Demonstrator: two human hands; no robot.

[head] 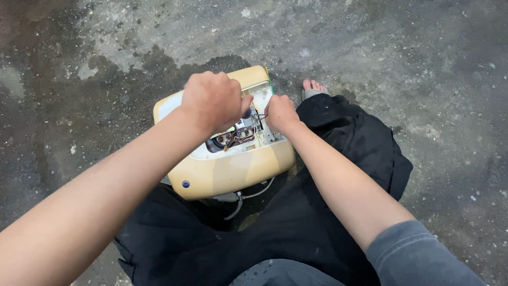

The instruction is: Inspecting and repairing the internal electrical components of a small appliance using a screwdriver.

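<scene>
While the yellowed appliance housing (233, 169) is propped against the black-trousered lap (296, 222), its opened top exposes wiring (238, 135). Above that opening, the left hand (211, 100) is clenched around a dark tool handle (246, 112); the right hand (280, 113) is closed at the opening's right edge, though on what cannot be told. A slip could nick the wires. Beyond the housing, a sandalled foot (313, 87) and stained concrete (370, 42) are seen.
</scene>
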